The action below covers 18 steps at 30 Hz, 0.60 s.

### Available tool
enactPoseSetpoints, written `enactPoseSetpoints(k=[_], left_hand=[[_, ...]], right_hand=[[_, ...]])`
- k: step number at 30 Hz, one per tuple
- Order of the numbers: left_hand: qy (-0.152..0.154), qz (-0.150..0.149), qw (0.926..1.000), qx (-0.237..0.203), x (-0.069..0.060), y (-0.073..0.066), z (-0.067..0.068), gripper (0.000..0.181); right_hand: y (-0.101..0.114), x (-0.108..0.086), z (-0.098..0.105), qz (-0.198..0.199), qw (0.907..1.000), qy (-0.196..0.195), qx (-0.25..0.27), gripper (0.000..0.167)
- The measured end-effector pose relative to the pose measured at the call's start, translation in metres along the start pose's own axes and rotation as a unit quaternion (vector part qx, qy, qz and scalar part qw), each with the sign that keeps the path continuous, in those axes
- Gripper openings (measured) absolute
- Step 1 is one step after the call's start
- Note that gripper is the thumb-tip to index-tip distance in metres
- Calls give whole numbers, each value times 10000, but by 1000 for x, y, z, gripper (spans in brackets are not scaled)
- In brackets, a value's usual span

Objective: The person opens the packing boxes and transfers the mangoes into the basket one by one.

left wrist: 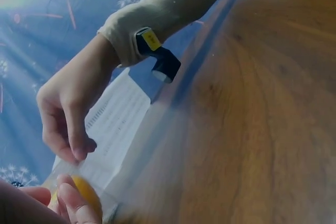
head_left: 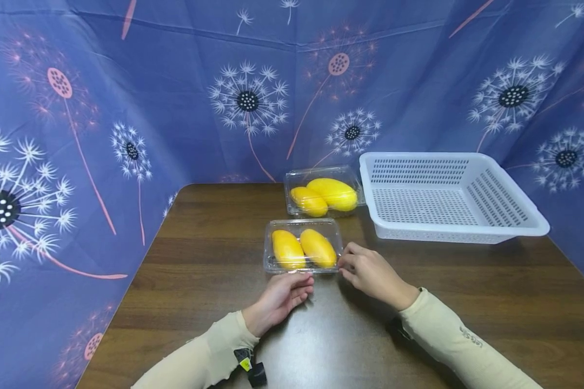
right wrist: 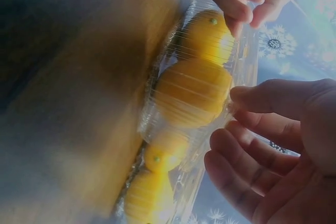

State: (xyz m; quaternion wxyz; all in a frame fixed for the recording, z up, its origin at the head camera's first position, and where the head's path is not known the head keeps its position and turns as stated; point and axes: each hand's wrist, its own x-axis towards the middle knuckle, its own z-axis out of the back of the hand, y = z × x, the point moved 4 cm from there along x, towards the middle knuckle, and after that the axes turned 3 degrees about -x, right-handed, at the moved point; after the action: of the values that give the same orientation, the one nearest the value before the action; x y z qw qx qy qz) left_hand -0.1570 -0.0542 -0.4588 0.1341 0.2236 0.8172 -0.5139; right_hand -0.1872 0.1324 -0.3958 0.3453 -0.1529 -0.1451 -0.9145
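With the left hand (head_left: 279, 300) I am pinching, thumb against fingers, the front edge of a clear plastic lidded box (head_left: 297, 224) at its six o'clock. The box is resting on the brown wood-grain bench (head_left: 190, 237), holding two yellow oval mangoes (head_left: 288, 249). At its one o'clock a second clear plastic box (head_left: 297, 176) is holding two more yellow oval mangoes (head_left: 332, 193). With the right hand (head_left: 376, 274) I am grasping the near box's four o'clock corner between thumb and fingers. I am judging the step as working that edge, so both hands should be moving evenly, loading the edge rather than the fruit; uneven pulling could be tilting the box. Between two and three o'clock, a white rectangular perforated plastic basket (head_left: 423, 208) is standing.
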Motion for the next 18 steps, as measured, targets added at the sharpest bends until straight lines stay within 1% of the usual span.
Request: enactPoseSetpoints(k=[2,8,14,18], left_hand=[[-27,-14,10000,-38,2,2,-4,13],[-78,-60,9998,-167,6,5,-15,20],[-219,-69,9993,-284,8,7,-21,6],[-276,-97,9990,-324,9,8,-24,5]], right_hand=[[0,0,0,-14,10000,43,-27,10],[3,0,2,-12,9999,67,-115,10],[4,0,2,-1,9999,-53,-122,12],[4,0,1,34,9998,-154,-157,13]])
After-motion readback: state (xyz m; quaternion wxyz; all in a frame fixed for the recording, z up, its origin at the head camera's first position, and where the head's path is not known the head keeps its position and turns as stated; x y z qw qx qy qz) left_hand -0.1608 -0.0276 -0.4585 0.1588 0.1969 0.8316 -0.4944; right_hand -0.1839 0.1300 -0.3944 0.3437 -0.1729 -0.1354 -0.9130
